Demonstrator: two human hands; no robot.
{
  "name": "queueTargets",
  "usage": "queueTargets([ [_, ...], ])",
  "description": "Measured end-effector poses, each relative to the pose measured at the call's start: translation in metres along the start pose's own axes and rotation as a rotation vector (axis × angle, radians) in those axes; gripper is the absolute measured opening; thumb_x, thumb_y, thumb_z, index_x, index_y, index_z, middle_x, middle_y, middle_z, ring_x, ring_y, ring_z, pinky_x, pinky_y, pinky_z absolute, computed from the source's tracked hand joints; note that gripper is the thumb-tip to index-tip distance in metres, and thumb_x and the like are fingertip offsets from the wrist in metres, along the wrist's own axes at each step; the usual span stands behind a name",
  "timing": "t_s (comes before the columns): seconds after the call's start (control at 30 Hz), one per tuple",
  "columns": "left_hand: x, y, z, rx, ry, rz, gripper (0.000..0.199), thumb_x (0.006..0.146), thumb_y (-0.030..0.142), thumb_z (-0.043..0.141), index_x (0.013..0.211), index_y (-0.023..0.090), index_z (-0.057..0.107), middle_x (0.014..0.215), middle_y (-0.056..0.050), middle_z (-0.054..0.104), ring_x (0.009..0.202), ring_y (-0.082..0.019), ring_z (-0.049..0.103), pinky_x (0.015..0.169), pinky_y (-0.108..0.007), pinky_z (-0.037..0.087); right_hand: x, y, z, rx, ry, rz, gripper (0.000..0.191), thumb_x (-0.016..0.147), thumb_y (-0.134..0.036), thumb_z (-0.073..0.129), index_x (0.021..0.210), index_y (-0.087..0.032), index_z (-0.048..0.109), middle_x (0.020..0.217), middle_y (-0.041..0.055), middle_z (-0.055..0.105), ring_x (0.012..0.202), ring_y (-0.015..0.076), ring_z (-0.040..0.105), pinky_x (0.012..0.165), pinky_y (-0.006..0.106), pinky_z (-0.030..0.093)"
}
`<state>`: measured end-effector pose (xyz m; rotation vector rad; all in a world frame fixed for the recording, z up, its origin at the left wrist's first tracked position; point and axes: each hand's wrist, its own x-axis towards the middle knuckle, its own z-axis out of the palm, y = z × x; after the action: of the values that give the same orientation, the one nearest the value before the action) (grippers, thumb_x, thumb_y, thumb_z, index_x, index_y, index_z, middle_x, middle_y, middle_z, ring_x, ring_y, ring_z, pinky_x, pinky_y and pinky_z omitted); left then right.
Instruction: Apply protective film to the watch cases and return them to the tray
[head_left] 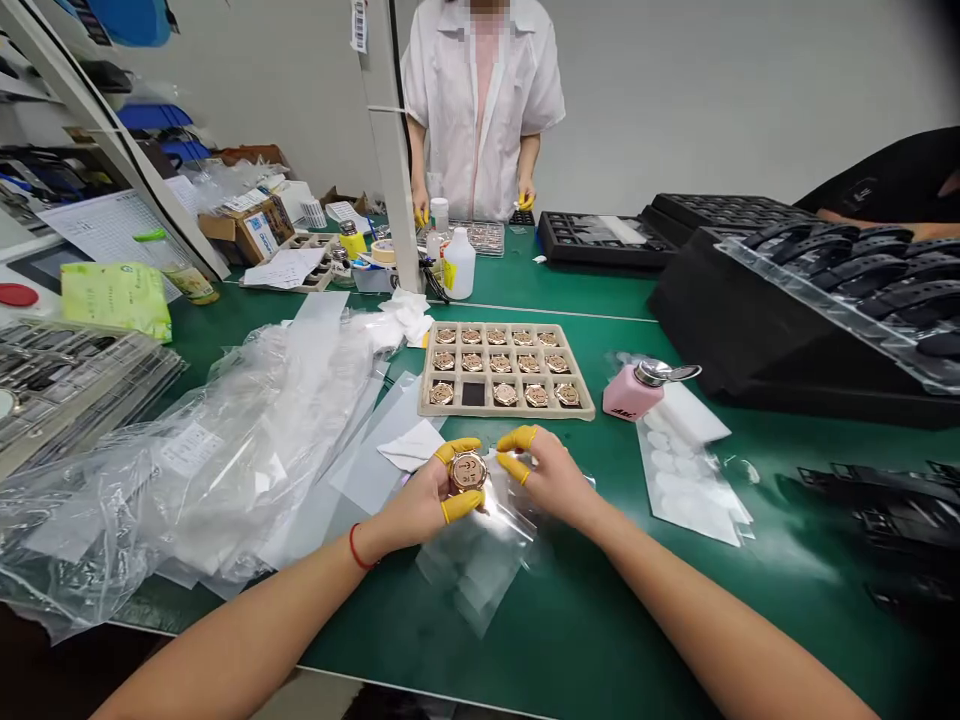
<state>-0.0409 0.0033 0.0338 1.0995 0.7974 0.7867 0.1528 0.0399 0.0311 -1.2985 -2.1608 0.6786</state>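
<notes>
Held in my left hand [439,490] is a rose-gold watch case [469,471], its engraved back facing up. Yellow finger cots cover the thumb and fingertips gripping its rim. My right hand [544,470], also in yellow cots, hovers just right of the case. Its thumb and forefinger are curved and slightly apart, with nothing visible between them. Clear plastic bags [480,580] lie below both hands. Beyond them sits a beige compartment tray [510,411] of similar watch cases; one front-row compartment shows its dark base.
Crumpled plastic bags [225,440] and sheets spread over the left side. At right stand a pink pump bottle [631,392], white sticker sheets [675,480] and a black box [765,330] under watch straps. A person [484,110] stands across the green table [600,620].
</notes>
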Motion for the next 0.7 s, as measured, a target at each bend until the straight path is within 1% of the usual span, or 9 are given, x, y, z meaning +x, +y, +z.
queueTargets([
  [0.1, -0.001, 0.006, -0.003, 0.05, -0.049, -0.049, 0.055, 0.073, 0.02, 0.067, 0.12, 0.025, 0.038, 0.095, 0.0, 0.052, 0.078, -0.01, 0.053, 0.074, -0.027, 0.044, -0.003, 0.01, 0.003, -0.245, -0.074, -0.074, 0.008, 0.077, -0.02, 0.056, 0.081, -0.02, 0.062, 0.085, 0.0046, 0.062, 0.083, 0.0198, 0.051, 0.076, 0.035, 0.037],
  [0.17, -0.001, 0.007, -0.003, 0.108, -0.056, -0.058, 0.052, 0.074, 0.019, 0.066, 0.119, 0.025, 0.039, 0.091, 0.002, 0.051, 0.076, -0.01, 0.052, 0.071, -0.024, 0.042, -0.003, 0.007, -0.001, -0.263, -0.059, -0.068, 0.009, 0.076, -0.015, 0.053, 0.072, -0.019, 0.06, 0.081, 0.004, 0.061, 0.08, 0.0191, 0.05, 0.074, 0.035, 0.037],
  [0.23, -0.001, 0.007, -0.003, 0.142, -0.069, -0.048, 0.049, 0.076, 0.019, 0.064, 0.117, 0.024, 0.039, 0.09, 0.001, 0.051, 0.077, -0.011, 0.052, 0.07, -0.024, 0.043, -0.004, -0.003, -0.008, -0.182, 0.016, -0.083, 0.01, 0.077, -0.014, 0.052, 0.071, -0.02, 0.057, 0.084, 0.0037, 0.061, 0.082, 0.0184, 0.051, 0.077, 0.035, 0.038],
  [0.33, -0.001, 0.006, -0.002, 0.15, -0.104, -0.027, 0.047, 0.077, 0.022, 0.062, 0.117, 0.024, 0.038, 0.095, -0.001, 0.053, 0.084, -0.013, 0.055, 0.073, -0.027, 0.045, -0.009, -0.024, -0.009, -0.086, 0.076, -0.251, 0.007, 0.081, -0.017, 0.052, 0.078, -0.021, 0.057, 0.093, 0.0033, 0.062, 0.088, 0.0174, 0.051, 0.086, 0.038, 0.036],
  [0.4, -0.001, 0.004, -0.002, 0.184, -0.117, -0.009, 0.045, 0.077, 0.023, 0.062, 0.116, 0.024, 0.04, 0.097, -0.002, 0.053, 0.085, -0.014, 0.056, 0.074, -0.027, 0.046, -0.012, -0.032, -0.001, -0.111, 0.046, -0.392, 0.009, 0.083, -0.018, 0.052, 0.083, -0.023, 0.06, 0.09, 0.0016, 0.063, 0.087, 0.0169, 0.05, 0.093, 0.041, 0.031],
  [0.47, -0.001, 0.002, -0.002, 0.225, -0.129, -0.006, 0.039, 0.077, 0.024, 0.062, 0.111, 0.022, 0.044, 0.097, -0.002, 0.054, 0.085, -0.015, 0.057, 0.073, -0.028, 0.047, -0.012, -0.032, 0.007, -0.152, 0.035, -0.463, 0.014, 0.084, -0.018, 0.052, 0.087, -0.026, 0.062, 0.087, 0.0007, 0.063, 0.085, 0.0168, 0.049, 0.094, 0.042, 0.028],
  [0.53, -0.001, 0.001, -0.003, 0.21, -0.131, -0.018, 0.038, 0.077, 0.024, 0.063, 0.11, 0.022, 0.045, 0.097, -0.002, 0.056, 0.085, -0.015, 0.058, 0.073, -0.028, 0.048, -0.011, -0.029, 0.011, -0.161, 0.082, -0.444, 0.015, 0.084, -0.019, 0.051, 0.088, -0.026, 0.064, 0.085, 0.0016, 0.063, 0.083, 0.0173, 0.048, 0.088, 0.04, 0.032],
  [0.6, -0.001, 0.002, -0.003, 0.144, -0.11, -0.024, 0.042, 0.077, 0.023, 0.063, 0.113, 0.022, 0.043, 0.097, -0.002, 0.057, 0.086, -0.015, 0.059, 0.075, -0.029, 0.048, -0.01, -0.026, 0.011, -0.137, 0.129, -0.402, 0.015, 0.085, -0.022, 0.051, 0.088, -0.026, 0.065, 0.084, 0.0027, 0.063, 0.082, 0.0177, 0.048, 0.082, 0.038, 0.034],
  [0.7, -0.001, 0.002, -0.003, 0.143, -0.11, 0.003, 0.043, 0.077, 0.023, 0.064, 0.115, 0.022, 0.043, 0.102, -0.004, 0.057, 0.089, -0.016, 0.059, 0.079, -0.03, 0.048, -0.013, -0.027, 0.01, -0.118, 0.087, -0.443, 0.017, 0.086, -0.021, 0.05, 0.088, -0.027, 0.065, 0.084, 0.002, 0.064, 0.081, 0.0175, 0.049, 0.083, 0.038, 0.033],
])
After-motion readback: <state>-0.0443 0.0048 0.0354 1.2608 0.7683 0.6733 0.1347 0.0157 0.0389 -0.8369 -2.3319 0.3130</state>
